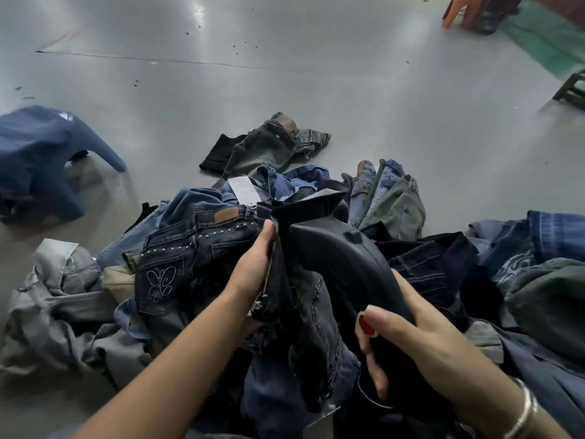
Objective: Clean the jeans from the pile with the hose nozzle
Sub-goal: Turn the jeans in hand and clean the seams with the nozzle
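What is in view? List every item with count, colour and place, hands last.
nozzle: one, black, centre, over the pile.
dark jeans: one pair, near-black, centre, held up.
pile of jeans: many, blue, grey and black, across the lower frame.
loose jeans: one pair, grey-green, on the floor beyond the pile.
blue garment: one, left, blurred.
floor: grey.
bracelets: silver, right wrist.
left hand: grips the dark jeans.
right hand: grips the nozzle.

Left hand point(253, 267) – right hand point(408, 340) – both gripping
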